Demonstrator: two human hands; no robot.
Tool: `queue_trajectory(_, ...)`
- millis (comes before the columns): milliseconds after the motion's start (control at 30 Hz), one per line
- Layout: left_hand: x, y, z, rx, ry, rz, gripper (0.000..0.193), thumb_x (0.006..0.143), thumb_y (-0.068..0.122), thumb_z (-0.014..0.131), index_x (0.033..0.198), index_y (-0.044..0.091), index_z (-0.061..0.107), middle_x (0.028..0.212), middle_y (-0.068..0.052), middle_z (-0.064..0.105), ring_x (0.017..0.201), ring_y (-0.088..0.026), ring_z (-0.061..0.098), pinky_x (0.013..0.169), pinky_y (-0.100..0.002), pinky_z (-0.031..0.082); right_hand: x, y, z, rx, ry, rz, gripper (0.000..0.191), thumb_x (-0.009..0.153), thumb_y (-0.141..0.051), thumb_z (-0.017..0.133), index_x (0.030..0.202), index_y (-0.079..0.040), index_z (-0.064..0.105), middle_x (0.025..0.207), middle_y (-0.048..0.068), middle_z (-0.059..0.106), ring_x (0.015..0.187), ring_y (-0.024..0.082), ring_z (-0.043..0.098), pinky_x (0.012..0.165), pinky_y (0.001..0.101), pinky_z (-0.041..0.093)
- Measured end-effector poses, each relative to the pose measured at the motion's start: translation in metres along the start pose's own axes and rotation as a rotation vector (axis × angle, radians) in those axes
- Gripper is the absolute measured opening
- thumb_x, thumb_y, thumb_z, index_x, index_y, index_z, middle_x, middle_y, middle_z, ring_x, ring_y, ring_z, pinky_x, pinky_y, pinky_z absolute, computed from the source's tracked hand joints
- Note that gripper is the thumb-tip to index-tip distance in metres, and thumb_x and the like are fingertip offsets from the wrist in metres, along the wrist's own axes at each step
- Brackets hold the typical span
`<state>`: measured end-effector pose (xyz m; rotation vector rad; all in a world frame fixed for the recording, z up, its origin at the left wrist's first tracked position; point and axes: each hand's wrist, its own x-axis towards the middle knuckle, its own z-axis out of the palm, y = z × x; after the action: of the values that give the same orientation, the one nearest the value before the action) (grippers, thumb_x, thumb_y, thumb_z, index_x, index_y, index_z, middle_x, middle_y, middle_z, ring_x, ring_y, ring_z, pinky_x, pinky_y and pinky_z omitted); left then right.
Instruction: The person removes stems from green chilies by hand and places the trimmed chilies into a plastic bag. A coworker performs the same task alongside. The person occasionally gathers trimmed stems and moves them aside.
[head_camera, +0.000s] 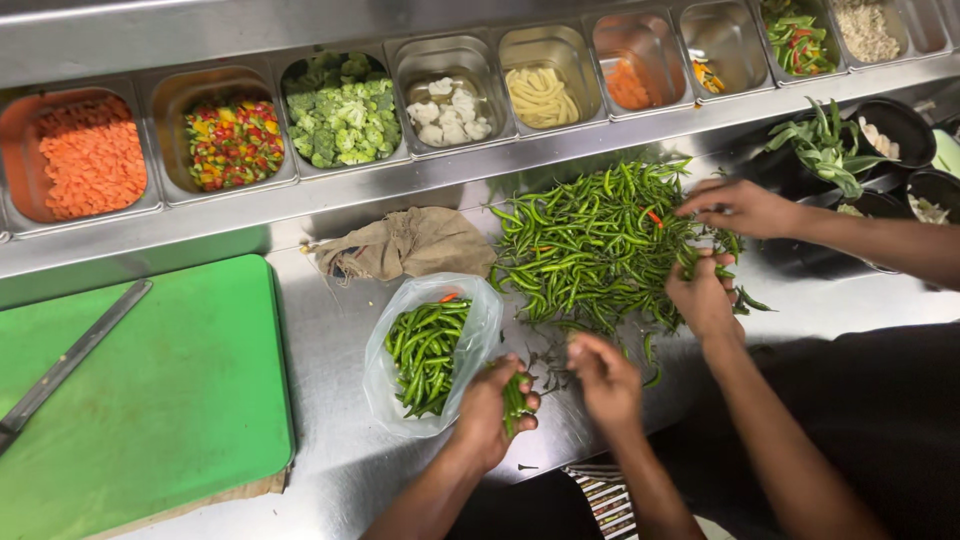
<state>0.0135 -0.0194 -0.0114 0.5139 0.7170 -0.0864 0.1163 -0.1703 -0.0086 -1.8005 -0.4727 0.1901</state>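
The left hand (488, 408) was clenched around a small bunch of green chillies (515, 400), their tips poking out just beside the fingers, at the mouth of a clear plastic bag (385, 375) that already held more of them. The right hand (603, 378) hung close by, fingers curled in a loose pinch; whether they gripped a chilli or stem could not be told. Such chillies looked light, slim and fairly stiff, likely to snap at the stem, so best gathered mid-length. Both forearms reached up from below. Beyond the fingers lay the chilli pile (590, 245), where a co-worker's hands (735, 208) sorted.
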Motion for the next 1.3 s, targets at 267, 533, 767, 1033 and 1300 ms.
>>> queue_trajectory(267, -0.061, 0.008, -0.013, 0.024, -0.117, -0.081, 0.017, 0.098, 0.025, 0.054, 0.102, 0.010, 0.061, 0.089, -0.006, 0.066, 0.080, -0.022, 0.070, 0.070, -0.043, 0.062, -0.014, -0.018, 0.017, -0.599, -0.219, -0.304, 0.036, 0.080, -0.015, 0.077, 0.115, -0.014, 0.076, 0.105, 0.012, 0.072, 0.101, 0.033, 0.068, 0.085, 0.0426, 0.056)
queue_trajectory(533, -0.051, -0.004, -0.027, 0.013, 0.078, -0.127, 0.022, 0.093, 0.027, 0.066, 0.107, 0.010, 0.066, 0.084, -0.001, 0.062, 0.078, -0.019, 0.068, 0.071, -0.043, 0.063, -0.011, -0.040, 0.042, -0.430, -0.105, -0.297, 0.017, 0.087, -0.012, 0.078, 0.103, -0.010, 0.076, 0.100, 0.009, 0.071, 0.092, 0.031, 0.070, 0.079, 0.0400, 0.058)
queue_trajectory(767, -0.032, -0.022, -0.038, -0.047, 0.044, -0.115, 0.035, 0.097, 0.044, 0.066, 0.096, 0.011, 0.058, 0.076, -0.002, 0.058, 0.066, -0.016, 0.061, 0.054, -0.034, 0.052, -0.049, -0.047, 0.024, -0.119, -0.269, -0.280, 0.013, 0.085, -0.010, 0.083, 0.097, -0.007, 0.078, 0.096, 0.010, 0.074, 0.087, 0.024, 0.072, 0.078, 0.0333, 0.057)
queue_trajectory(1033, -0.047, -0.009, -0.030, -0.037, -0.020, -0.079, 0.015, 0.091, 0.024, 0.053, 0.097, 0.012, 0.057, 0.082, -0.006, 0.064, 0.068, -0.021, 0.064, 0.057, -0.041, 0.058, -0.022, -0.010, -0.037, -0.566, 0.043, 0.029, 0.028, 0.087, -0.016, 0.072, 0.114, -0.014, 0.075, 0.108, 0.011, 0.075, 0.096, 0.030, 0.072, 0.082, 0.0400, 0.058)
queue_trajectory(1300, -0.049, -0.005, -0.021, 0.047, -0.064, -0.156, 0.023, 0.089, 0.019, 0.058, 0.109, 0.010, 0.063, 0.088, -0.005, 0.063, 0.078, -0.022, 0.069, 0.066, -0.048, 0.064, -0.001, 0.002, -0.053, -0.943, 0.223, 0.053, 0.018, 0.082, -0.023, 0.075, 0.098, -0.017, 0.079, 0.106, 0.012, 0.074, 0.099, 0.037, 0.069, 0.083, 0.0450, 0.056)
